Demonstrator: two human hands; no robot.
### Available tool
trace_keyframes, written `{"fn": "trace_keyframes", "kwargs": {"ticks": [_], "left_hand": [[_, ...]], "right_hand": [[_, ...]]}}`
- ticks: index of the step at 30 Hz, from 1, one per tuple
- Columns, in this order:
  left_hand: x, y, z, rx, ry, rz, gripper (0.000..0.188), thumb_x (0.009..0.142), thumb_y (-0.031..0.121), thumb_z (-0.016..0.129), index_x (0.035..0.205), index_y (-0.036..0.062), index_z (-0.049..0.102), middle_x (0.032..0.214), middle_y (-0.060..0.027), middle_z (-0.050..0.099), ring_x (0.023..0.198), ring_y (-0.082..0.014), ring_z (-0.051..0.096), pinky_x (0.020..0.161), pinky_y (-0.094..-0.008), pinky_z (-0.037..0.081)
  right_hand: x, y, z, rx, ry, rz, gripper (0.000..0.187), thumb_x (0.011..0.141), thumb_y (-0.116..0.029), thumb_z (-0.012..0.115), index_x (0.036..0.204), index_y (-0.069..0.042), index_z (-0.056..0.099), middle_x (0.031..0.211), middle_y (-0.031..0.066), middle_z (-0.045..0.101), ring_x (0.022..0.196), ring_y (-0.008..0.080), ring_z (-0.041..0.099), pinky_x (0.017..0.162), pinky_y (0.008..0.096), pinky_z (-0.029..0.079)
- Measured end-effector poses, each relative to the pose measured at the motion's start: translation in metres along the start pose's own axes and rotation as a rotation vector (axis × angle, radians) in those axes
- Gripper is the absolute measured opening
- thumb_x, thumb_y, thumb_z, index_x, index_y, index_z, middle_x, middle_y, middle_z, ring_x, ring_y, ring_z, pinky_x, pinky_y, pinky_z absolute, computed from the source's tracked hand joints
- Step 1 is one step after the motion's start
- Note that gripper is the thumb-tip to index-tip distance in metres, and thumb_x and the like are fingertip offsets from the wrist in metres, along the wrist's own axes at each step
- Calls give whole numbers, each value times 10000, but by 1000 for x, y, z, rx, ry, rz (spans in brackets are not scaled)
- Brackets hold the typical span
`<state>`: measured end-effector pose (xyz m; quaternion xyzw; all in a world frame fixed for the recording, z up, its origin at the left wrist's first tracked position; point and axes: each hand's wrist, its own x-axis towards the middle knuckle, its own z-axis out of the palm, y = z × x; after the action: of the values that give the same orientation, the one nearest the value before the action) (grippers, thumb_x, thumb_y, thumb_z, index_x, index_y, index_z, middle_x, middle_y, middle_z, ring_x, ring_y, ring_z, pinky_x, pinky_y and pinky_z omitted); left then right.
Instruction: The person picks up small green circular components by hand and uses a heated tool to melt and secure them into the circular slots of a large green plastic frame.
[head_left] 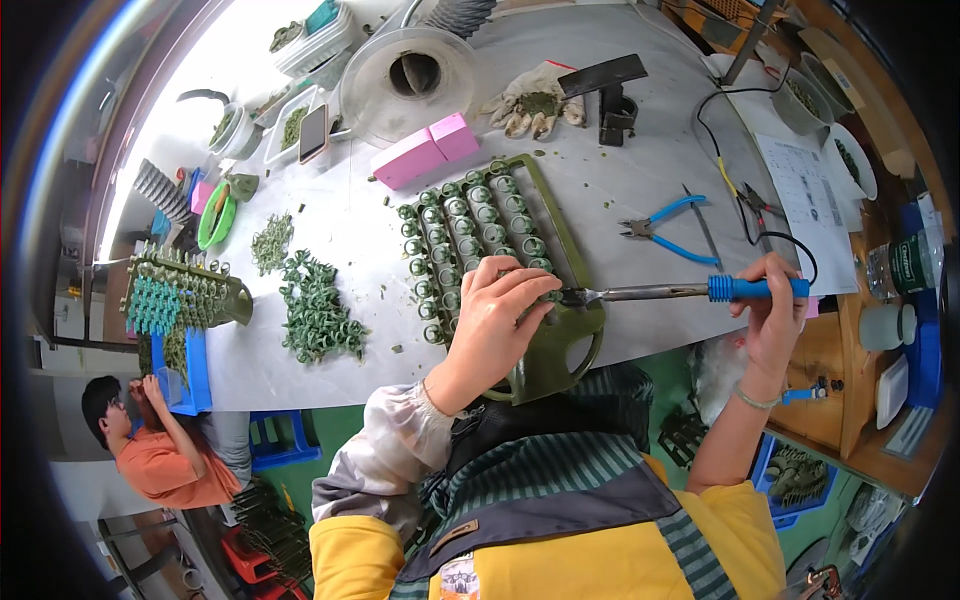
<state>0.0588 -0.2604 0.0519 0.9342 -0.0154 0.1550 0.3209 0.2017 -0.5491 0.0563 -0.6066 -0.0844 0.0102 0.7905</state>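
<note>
My right hand (770, 310) is wrapped round the blue handle of a soldering iron (655, 293), its metal shaft pointing left. The tip reaches the fingertips of my left hand (493, 325). Those fingers are bent together at the near edge of an olive-green rack (562, 220), pinching what looks like a small green ring (550, 294), partly hidden by them. Rows of green rings (470, 225) stand on the rack's bars. Its handle end (550, 365) lies towards my body.
Left of the rack lie a pile of green rings (318, 310) and small clippings (272, 243). Pink blocks (425, 152) sit beyond it; blue-handled cutters (665, 228) lie right. A second loaded rack (185, 290) stands far left, near a seated person (170, 460) in orange.
</note>
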Motion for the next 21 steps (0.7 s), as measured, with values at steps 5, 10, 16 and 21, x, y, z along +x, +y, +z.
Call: {"fn": "trace_keyframes", "kwargs": {"ticks": [5, 10, 16, 21], "left_hand": [[3, -3, 12, 185, 16, 100, 287, 771, 83, 753, 1057, 104, 730, 1092, 12, 702, 1021, -232, 533, 925, -385, 401], [4, 0, 6, 237, 12, 124, 287, 765, 71, 741, 1051, 92, 728, 1080, 8, 706, 1002, -233, 534, 904, -382, 393], [5, 1, 3, 213, -43, 134, 339, 760, 102, 753, 1094, 85, 698, 1141, -14, 670, 1041, -242, 540, 906, -392, 401], [-20, -27, -57, -210, 222, -286, 159, 882, 33, 663, 1036, 35, 624, 953, -122, 651, 836, -257, 656, 757, -346, 549]], "right_hand": [[0, 9, 8, 66, -39, 45, 262, 969, -201, 585, 830, 14, 641, 741, 88, 651, 501, 159, 607, 464, 246, 513], [3, 8, 11, 60, -58, 23, 256, 966, -199, 590, 837, 18, 636, 737, 86, 650, 501, 162, 610, 469, 250, 511], [4, -1, -25, -84, 191, -57, 272, 948, -264, 588, 835, -20, 626, 795, 72, 615, 502, 133, 534, 447, 237, 443], [11, -1, -34, -36, 100, -63, 291, 947, -271, 599, 789, -27, 605, 781, 55, 583, 518, 106, 507, 441, 219, 402]]}}
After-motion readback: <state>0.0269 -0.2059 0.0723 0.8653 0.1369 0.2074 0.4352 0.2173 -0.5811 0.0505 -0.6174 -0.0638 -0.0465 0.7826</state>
